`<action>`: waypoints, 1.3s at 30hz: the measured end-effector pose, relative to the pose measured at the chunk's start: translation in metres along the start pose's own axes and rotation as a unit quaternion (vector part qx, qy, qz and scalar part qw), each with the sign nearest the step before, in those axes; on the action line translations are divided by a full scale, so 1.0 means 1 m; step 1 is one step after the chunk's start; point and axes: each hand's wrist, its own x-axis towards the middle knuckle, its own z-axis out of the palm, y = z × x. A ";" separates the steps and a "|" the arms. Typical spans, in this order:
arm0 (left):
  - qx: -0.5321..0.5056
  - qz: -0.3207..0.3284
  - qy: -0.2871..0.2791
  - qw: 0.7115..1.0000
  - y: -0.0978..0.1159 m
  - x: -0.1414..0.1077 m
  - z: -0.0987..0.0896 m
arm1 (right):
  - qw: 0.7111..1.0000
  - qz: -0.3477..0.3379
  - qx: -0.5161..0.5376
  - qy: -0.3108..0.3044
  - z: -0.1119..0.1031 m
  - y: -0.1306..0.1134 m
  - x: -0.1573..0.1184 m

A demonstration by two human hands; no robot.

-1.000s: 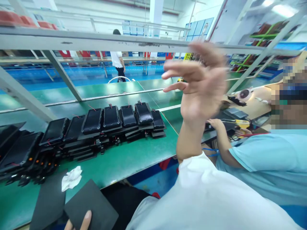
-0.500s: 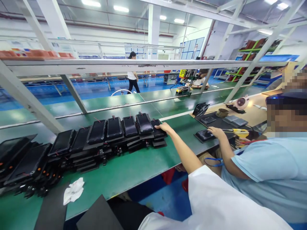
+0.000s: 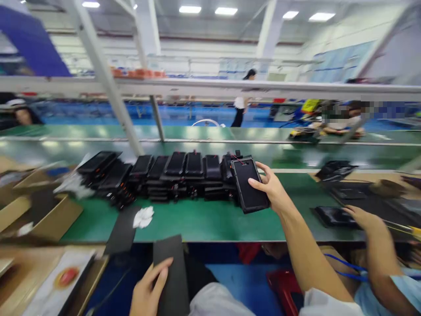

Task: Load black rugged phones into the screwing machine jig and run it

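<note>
Left hand (image 3: 146,289) nearest, at bottom, half closed, fingers curled round the edge of an upright black sheet (image 3: 171,276), holding it. Right hand (image 3: 271,188) spread round the side of a black rugged tablet (image 3: 249,185), thumb across its face; it has hold of the tablet, which sits tilted just off the row's front, thin red wire at its top end. Earlier that hand lay flat on the row's end, holding nothing; now the tablet is up in it. View has also swung left. On the green bench (image 3: 204,228): second black sheet (image 3: 122,230), white cloth (image 3: 143,217), row of black tablets (image 3: 184,175). Cardboard box (image 3: 49,219) at left, now in view. Co-worker's hand (image 3: 362,218), blurred, right side, over another tablet (image 3: 332,217); touching or not, cannot tell.
</note>
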 end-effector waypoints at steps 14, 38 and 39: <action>-0.179 -0.064 0.147 0.971 0.010 -0.035 -0.042 | 0.881 0.003 -0.164 -0.444 0.283 0.107 -0.074; -0.163 -0.107 0.041 0.980 -0.008 -0.043 -0.076 | 0.746 -0.300 -0.193 -0.563 0.354 0.092 -0.068; -0.167 -0.109 0.037 0.979 -0.007 -0.043 -0.074 | 0.741 -0.283 -0.165 -0.586 0.356 0.091 -0.073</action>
